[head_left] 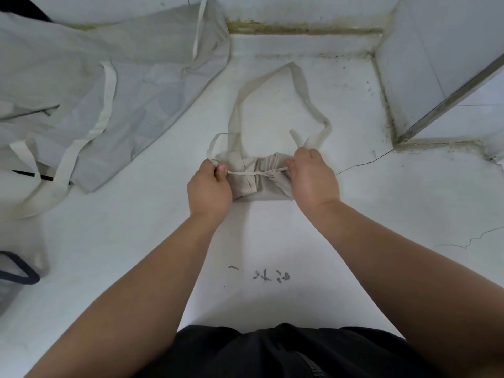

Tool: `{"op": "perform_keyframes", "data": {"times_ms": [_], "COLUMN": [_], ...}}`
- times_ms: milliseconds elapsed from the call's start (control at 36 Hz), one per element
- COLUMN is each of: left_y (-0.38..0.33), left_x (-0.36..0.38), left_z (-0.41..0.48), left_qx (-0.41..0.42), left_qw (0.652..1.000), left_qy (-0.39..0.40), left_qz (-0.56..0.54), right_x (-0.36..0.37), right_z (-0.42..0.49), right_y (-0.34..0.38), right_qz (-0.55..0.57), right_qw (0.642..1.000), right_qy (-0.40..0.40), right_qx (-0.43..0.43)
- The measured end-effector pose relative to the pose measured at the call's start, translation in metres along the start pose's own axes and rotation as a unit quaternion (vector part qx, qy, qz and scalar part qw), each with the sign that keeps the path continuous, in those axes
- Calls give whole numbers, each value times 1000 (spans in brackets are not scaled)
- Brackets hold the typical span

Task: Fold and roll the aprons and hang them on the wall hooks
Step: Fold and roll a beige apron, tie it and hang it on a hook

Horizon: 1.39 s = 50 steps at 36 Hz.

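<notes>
A rolled beige apron (pixel 261 184) lies on the white surface (pixel 136 241) in the middle of the view. Its neck loop (pixel 300 85) spreads out beyond it toward the wall. A thin tie string (pixel 253 173) runs taut across the top of the roll. My left hand (pixel 208 186) pinches the string's left end at the roll's left side. My right hand (pixel 313 178) pinches the string's right end at the roll's right side. Both hands cover the ends of the roll.
Unfolded grey aprons (pixel 95 91) with pale straps lie spread at the upper left. A dark-rimmed mesh basket (pixel 13 279) shows at the left edge. A tiled wall (pixel 300 9) bounds the back, and a tiled corner with a metal edge (pixel 450 91) stands at the right.
</notes>
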<state>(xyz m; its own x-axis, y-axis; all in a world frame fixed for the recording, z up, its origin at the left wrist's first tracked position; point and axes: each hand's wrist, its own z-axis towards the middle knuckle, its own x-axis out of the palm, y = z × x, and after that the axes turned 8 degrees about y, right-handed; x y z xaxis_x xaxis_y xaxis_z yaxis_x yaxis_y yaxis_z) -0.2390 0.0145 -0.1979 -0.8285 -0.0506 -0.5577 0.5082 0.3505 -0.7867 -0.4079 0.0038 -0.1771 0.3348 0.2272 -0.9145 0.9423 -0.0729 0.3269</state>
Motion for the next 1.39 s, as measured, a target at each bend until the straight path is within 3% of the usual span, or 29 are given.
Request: {"op": "perform_keyframes", "data": {"times_ms": [222, 333, 500, 611, 778, 917, 1000, 1167, 1222, 1278, 1333, 1389], "left_y": [0, 2, 9, 10, 9, 11, 11, 6, 0, -5, -9, -10], "left_x": [-2, -4, -10, -9, -11, -13, -15, -13, -13, -18, -27, -35], "left_z": [-1, 2, 6, 6, 6, 5, 5, 7, 10, 15, 16, 13], "left_qx": [-37, -57, -33, -44, -44, -46, -29, -16, -74, -138, -185, -222], "left_qw": [998, 998, 999, 999, 999, 999, 999, 996, 997, 974, 899, 833], "left_qy": [-56, -31, -14, -22, -17, -7, -2, -4, 11, 61, 123, 135], "left_qz": [15, -3, 2, 3, 4, 2, 28, 93, 20, -170, -377, -489], "right_x": [1, -3, 0, 11, 14, 9, 6, -2, -2, 0, 0, 0], "right_z": [-4, -6, -10, -14, -12, -5, -6, -13, -17, -17, -14, -11], "right_y": [-5, -11, -14, -15, -18, -19, -21, -20, -20, -20, -22, -24], "right_qz": [-35, 38, 172, 197, 190, 34, -71, -86, -85, -74, -32, -7], "right_qw": [999, 999, 984, 977, 980, 998, 990, 979, 977, 980, 985, 984], "right_qy": [8, 13, -45, -75, -51, 37, 94, 152, 159, 151, 144, 150], "right_qx": [31, 28, -22, -5, 14, -26, -73, -107, -110, -103, -94, -97]}}
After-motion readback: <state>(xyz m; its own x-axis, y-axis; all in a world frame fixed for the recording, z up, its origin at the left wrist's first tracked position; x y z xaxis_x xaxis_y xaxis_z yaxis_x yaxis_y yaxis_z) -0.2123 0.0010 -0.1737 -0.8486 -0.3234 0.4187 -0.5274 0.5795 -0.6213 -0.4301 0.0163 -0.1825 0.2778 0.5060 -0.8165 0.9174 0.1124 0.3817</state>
